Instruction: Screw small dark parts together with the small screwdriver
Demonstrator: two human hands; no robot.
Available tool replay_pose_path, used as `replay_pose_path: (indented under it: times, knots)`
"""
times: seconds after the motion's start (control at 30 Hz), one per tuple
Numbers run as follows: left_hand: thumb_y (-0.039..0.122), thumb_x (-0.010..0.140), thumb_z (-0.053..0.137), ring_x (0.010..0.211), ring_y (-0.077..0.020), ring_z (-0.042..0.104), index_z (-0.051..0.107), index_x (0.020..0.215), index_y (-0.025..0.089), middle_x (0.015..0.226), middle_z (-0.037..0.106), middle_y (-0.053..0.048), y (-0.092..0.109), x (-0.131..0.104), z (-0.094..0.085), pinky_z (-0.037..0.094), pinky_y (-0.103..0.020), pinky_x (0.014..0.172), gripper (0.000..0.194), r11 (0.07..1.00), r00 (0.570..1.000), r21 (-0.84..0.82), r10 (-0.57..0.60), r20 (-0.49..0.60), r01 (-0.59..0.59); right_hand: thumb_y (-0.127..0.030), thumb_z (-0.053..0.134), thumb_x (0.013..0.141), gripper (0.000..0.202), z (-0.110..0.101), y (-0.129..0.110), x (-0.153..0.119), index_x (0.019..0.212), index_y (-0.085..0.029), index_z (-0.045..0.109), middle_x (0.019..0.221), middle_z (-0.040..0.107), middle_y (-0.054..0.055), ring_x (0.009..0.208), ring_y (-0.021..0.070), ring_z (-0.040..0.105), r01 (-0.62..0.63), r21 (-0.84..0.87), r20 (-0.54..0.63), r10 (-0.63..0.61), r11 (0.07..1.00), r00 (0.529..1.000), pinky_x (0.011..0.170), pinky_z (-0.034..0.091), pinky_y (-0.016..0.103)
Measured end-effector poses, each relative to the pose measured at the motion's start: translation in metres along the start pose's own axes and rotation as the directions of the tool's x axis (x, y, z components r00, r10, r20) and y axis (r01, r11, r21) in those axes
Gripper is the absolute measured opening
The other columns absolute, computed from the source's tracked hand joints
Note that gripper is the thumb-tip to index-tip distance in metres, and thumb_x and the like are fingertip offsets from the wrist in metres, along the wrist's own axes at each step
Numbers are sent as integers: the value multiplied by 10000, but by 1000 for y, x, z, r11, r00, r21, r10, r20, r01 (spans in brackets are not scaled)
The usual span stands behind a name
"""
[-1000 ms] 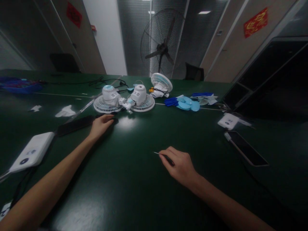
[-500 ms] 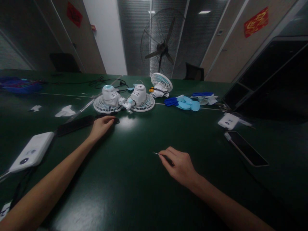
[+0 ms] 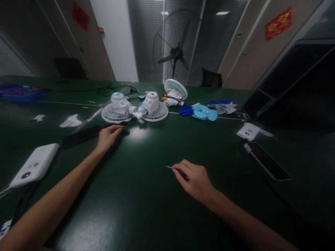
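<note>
My right hand (image 3: pixel 193 177) rests over the green table (image 3: pixel 146 209), its fingers closed round a small screwdriver (image 3: pixel 183 174) whose thin metal tip points left. Further off on the left, my left hand (image 3: pixel 109 137) has thumb and fingers pressed together beside a small dark object (image 3: pixel 126 132); whether anything is between the fingertips is hidden. Just beyond it, two white fan heads (image 3: pixel 119 106) (image 3: pixel 152 106) lie with their grilles down. A third white fan (image 3: pixel 175 92) leans tilted behind them.
Light blue fan blades (image 3: pixel 204 112) and blue gloves (image 3: pixel 186 110) lie at the back. A phone (image 3: pixel 269 161) and white power bank (image 3: pixel 248 131) are on the right. Another white device (image 3: pixel 35 165), a dark pouch (image 3: pixel 82 136) and tissue (image 3: pixel 71 121) are left.
My left hand has shifted slightly to the left, so more of the small dark object shows. My right hand and the screwdriver have stayed almost where they were.
</note>
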State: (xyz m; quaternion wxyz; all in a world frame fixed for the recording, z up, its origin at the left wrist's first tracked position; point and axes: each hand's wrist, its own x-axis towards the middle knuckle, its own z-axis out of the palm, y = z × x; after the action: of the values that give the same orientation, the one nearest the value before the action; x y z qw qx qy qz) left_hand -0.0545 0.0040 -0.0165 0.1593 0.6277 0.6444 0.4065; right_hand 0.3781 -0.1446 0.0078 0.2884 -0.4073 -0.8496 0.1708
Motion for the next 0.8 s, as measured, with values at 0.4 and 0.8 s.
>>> replay_pose_path:
  times: [0.4,0.8]
  knots:
    - [564,827,735,990,-304,772,819,1118,206,1052,832,-83,7,-3,0,583,-343,864,468,998,997,-27,-63,-33,62,-229,557,1081,199,0,1,0,1184,-203,726,1019,730,46,789,147,681,-3,-13,17,3,1000,1000,651,536,244]
    - [548,868,688,888,-276,774,755,1098,168,1003,820,-105,4,-1,2,587,-329,774,450,992,996,-119,-37,-75,28,-234,549,1087,208,0,1,0,1179,-191,730,1015,730,54,793,150,682,16,-17,7,-16,1000,1000,669,550,250]
